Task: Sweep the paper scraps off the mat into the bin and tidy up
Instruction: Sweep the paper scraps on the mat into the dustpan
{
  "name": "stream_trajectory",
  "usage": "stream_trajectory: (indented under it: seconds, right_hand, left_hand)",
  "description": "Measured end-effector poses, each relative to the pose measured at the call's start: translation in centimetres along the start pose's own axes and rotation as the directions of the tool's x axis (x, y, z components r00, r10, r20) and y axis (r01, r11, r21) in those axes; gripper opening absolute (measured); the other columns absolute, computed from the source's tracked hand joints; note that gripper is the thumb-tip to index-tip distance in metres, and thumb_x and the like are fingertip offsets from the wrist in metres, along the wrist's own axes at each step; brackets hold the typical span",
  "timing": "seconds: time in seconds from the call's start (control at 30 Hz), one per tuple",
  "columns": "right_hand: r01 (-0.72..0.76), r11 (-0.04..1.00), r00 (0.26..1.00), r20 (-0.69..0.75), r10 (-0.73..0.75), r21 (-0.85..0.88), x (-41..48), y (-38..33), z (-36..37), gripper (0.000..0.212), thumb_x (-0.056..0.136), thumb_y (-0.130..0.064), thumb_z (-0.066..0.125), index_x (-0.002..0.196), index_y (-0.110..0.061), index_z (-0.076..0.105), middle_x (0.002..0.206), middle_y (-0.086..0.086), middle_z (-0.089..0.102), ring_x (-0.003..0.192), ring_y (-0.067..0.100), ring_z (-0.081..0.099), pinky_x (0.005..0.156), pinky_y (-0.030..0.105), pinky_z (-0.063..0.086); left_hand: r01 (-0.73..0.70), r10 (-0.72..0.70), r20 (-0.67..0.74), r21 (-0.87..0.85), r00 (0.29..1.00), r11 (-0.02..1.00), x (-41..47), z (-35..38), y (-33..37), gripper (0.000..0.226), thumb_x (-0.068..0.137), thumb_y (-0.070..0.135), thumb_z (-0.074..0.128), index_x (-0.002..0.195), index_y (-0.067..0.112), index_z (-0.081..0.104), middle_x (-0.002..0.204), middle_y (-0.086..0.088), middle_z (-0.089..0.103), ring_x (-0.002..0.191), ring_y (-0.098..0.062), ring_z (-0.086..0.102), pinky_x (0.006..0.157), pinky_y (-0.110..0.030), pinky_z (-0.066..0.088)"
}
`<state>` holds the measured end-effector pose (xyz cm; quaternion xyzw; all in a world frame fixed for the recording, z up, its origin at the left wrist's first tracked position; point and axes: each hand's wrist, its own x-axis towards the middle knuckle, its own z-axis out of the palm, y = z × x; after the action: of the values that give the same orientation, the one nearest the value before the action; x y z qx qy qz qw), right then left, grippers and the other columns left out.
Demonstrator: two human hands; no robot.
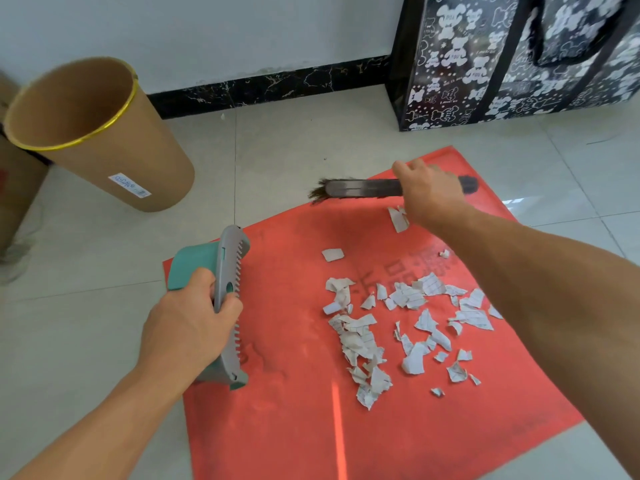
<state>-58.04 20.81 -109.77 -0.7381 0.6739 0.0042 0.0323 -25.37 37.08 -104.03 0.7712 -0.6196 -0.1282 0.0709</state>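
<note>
Scraps (pixel 398 327) of lined paper lie scattered on the right half of the red mat (pixel 294 427), which is spread on the tiled floor (pixel 86 306). Left hand (pixel 188 327) grips the grey handle of a teal dustpan (pixel 211 271) standing on edge at the mat's left border, toothed rim facing the scraps. Right hand (pixel 431 195) grasps a dark brush (pixel 360 188) at the mat's far edge, bristles pointing left. Brown cardboard bin (pixel 100 133) stands off the mat, far left. Black bear-print bag (pixel 519 57) stands against the wall.
</note>
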Motion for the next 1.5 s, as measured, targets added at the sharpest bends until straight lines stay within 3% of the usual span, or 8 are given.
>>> stream_trajectory:
  seconds: [0.23, 0.4, 0.53, 0.83, 0.93, 1.13, 1.33, 1.5]
  right_hand:
    - [-0.151, 0.984, 0.987, 0.064, 0.146, 0.089, 0.5, -0.6, 3.7, 0.033, 0.087, -0.004, 0.058, 0.115, -0.014, 0.044, 0.108, 0.016, 0.051, 0.102, 0.039, 0.054, 0.079, 0.049, 0.041]
    - [-0.005, 1.000, 0.977, 0.213, -0.001, 0.026, -1.4, -1.6, 3.8, 0.042, 0.086, 0.003, 0.052, 0.120, -0.022, 0.046, 0.099, 0.007, 0.047, 0.093, 0.031, 0.053, 0.077, 0.045, 0.040]
    - [0.068, 0.997, 0.958, 0.276, -0.077, 0.040, -2.9, -2.0, 2.7, 0.032, 0.087, -0.011, 0.058, 0.114, -0.024, 0.046, 0.093, 0.002, 0.044, 0.083, 0.027, 0.048, 0.070, 0.041, 0.041]
    - [-0.103, 0.988, 0.994, -0.011, 0.105, 0.112, -3.5, -1.1, 1.7, 0.030, 0.088, -0.007, 0.056, 0.113, -0.018, 0.044, 0.100, 0.009, 0.050, 0.092, 0.032, 0.054, 0.069, 0.042, 0.039]
    - [-0.149, 0.986, 0.985, 0.098, 0.141, 0.079, -4.5, -1.0, 2.5, 0.034, 0.088, -0.007, 0.054, 0.118, -0.020, 0.045, 0.107, 0.009, 0.052, 0.099, 0.033, 0.055, 0.070, 0.041, 0.039]
    - [-0.035, 0.989, 0.960, 0.280, -0.007, 0.144, -9.2, -4.1, 3.6, 0.037, 0.089, -0.021, 0.060, 0.122, -0.023, 0.043, 0.109, 0.006, 0.051, 0.101, 0.030, 0.054, 0.071, 0.044, 0.049]
    - [0.053, 0.972, 0.985, 0.148, -0.089, 0.228, -12.8, -4.9, 2.0, 0.032, 0.089, -0.015, 0.051, 0.119, -0.020, 0.042, 0.108, 0.007, 0.051, 0.098, 0.029, 0.052, 0.068, 0.042, 0.041]
    - [-0.045, 0.969, 0.997, -0.044, 0.057, 0.244, -14.0, -0.3, -0.6, 0.020, 0.092, -0.020, 0.050, 0.110, -0.018, 0.042, 0.091, 0.005, 0.051, 0.087, 0.028, 0.052, 0.068, 0.043, 0.045]
  left_hand:
    - [-0.007, 0.007, -0.004, 0.015, 1.000, 1.000, 0.0, 0.2, -0.1, 0.031, 0.085, 0.036, 0.058, 0.071, 0.019, 0.037, 0.059, -0.007, 0.053, 0.059, -0.035, 0.050, 0.056, -0.038, 0.041]
    - [-0.037, 0.037, 0.001, 0.042, 0.999, 0.998, 0.2, 0.7, 0.5, 0.028, 0.086, 0.037, 0.056, 0.075, 0.017, 0.040, 0.062, -0.010, 0.055, 0.062, -0.037, 0.052, 0.058, -0.039, 0.044]
    - [-0.043, 0.043, -0.006, 0.065, 0.999, 0.997, 0.0, 0.9, 1.0, 0.027, 0.088, 0.037, 0.055, 0.078, 0.015, 0.043, 0.061, -0.009, 0.053, 0.059, -0.035, 0.048, 0.057, -0.037, 0.040]
    - [-0.112, 0.114, -0.082, 0.029, 0.990, 0.993, -0.5, 0.2, 3.1, 0.027, 0.087, 0.037, 0.054, 0.077, 0.016, 0.040, 0.061, -0.009, 0.052, 0.060, -0.035, 0.047, 0.057, -0.037, 0.037]
    - [-0.133, 0.136, -0.077, 0.034, 0.988, 0.990, 0.0, 0.1, 4.3, 0.027, 0.087, 0.038, 0.051, 0.076, 0.017, 0.038, 0.061, -0.008, 0.051, 0.061, -0.035, 0.048, 0.057, -0.036, 0.037]
    - [-0.087, 0.086, 0.019, 0.043, 0.996, 0.995, -0.6, 1.7, 4.8, 0.027, 0.087, 0.040, 0.050, 0.077, 0.018, 0.038, 0.065, -0.008, 0.050, 0.067, -0.036, 0.051, 0.059, -0.037, 0.038]
    - [-0.065, 0.063, 0.025, 0.064, 0.998, 0.996, -0.9, 1.7, 4.5, 0.026, 0.087, 0.039, 0.051, 0.076, 0.018, 0.040, 0.069, -0.011, 0.054, 0.068, -0.036, 0.051, 0.059, -0.038, 0.039]
    - [-0.049, 0.047, 0.032, 0.057, 0.998, 0.997, -1.4, 1.1, 4.6, 0.026, 0.087, 0.036, 0.052, 0.076, 0.015, 0.041, 0.069, -0.013, 0.054, 0.071, -0.036, 0.051, 0.060, -0.039, 0.039]
